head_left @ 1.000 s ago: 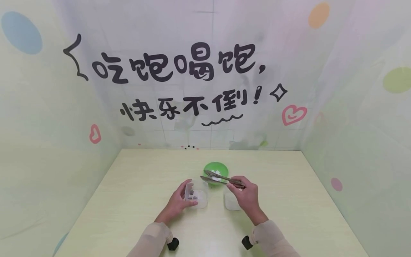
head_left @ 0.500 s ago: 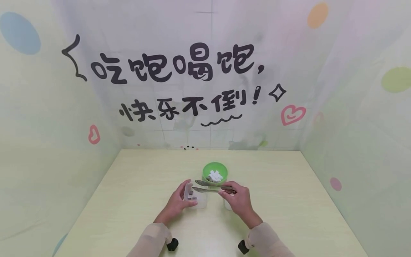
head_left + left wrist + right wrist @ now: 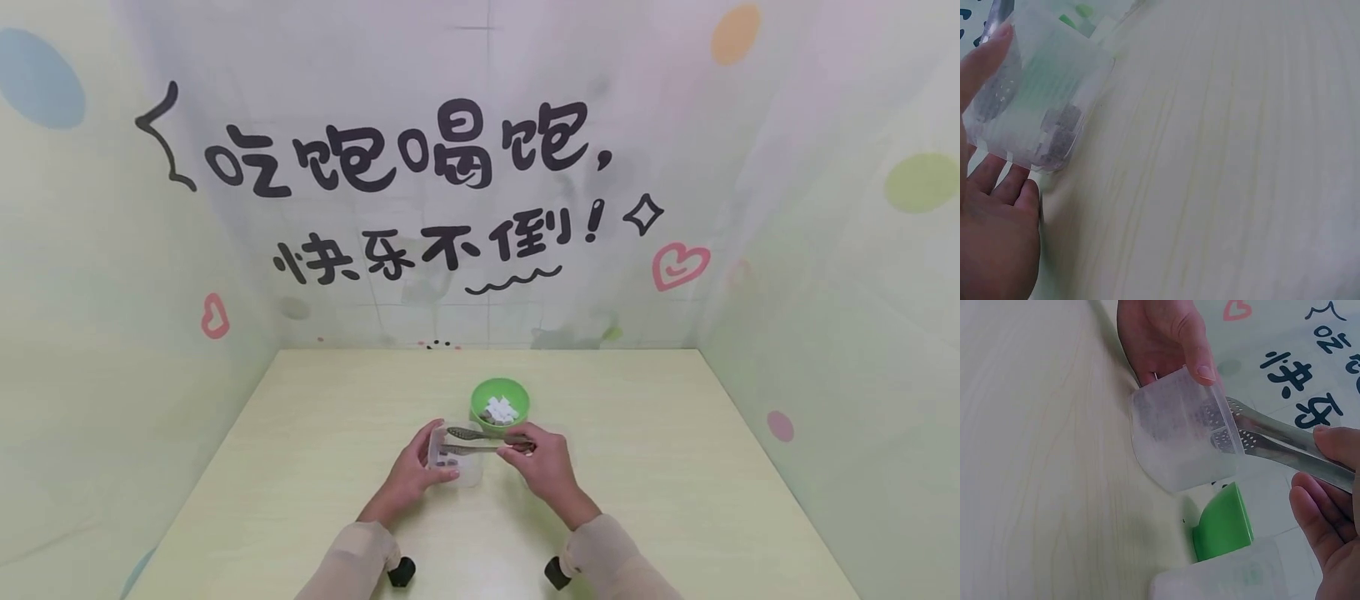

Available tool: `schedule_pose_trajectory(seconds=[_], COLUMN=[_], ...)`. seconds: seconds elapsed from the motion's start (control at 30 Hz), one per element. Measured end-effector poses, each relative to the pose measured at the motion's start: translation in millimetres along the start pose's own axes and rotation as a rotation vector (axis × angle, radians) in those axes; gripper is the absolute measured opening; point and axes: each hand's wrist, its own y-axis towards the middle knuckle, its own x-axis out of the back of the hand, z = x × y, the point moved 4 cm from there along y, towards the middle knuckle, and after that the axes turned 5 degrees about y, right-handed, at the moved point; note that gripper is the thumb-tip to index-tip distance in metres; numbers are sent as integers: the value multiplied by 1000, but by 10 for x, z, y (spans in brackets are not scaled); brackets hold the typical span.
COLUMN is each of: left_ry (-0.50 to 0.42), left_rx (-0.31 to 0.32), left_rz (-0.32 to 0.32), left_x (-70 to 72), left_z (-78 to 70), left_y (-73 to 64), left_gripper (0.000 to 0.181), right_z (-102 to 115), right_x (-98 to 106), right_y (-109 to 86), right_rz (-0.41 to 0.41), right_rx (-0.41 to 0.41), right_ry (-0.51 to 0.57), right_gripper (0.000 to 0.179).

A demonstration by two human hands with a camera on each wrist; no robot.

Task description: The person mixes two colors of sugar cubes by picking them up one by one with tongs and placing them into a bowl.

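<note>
My left hand (image 3: 411, 475) holds a clear plastic container (image 3: 469, 477) tipped on the table, thumb at its rim and fingers against its side. Several small dark cubes (image 3: 1062, 128) lie in its lower corner in the left wrist view. With my right hand (image 3: 549, 467) I grip metal tongs (image 3: 1272, 428); their perforated tips reach through the container's mouth, held apart. Just behind the container stands a green bowl (image 3: 498, 385) with several white cubes (image 3: 501, 408) and something darker at their edge.
A second translucent container (image 3: 1222, 578) stands beside the bowl in the right wrist view; in the head view the right hand hides it. A pale wood table (image 3: 637, 433) is enclosed by printed fabric walls (image 3: 480, 317).
My right hand has brought the tongs from over the green bowl leftward and down into the tipped container. The left hand and its container have stayed nearly in place.
</note>
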Motion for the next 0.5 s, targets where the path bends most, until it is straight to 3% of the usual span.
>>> schedule_pose_trajectory(seconds=[0.5], left_ry=[-8], left_rx=[-18], left_rz=[2], left_x=[15], left_z=[33], left_y=[20], left_gripper=[90], right_z=[-6], right_x=[-177], right_y=[45], right_rz=[35], right_rx=[-98], right_ry=[-77], right_gripper=[22])
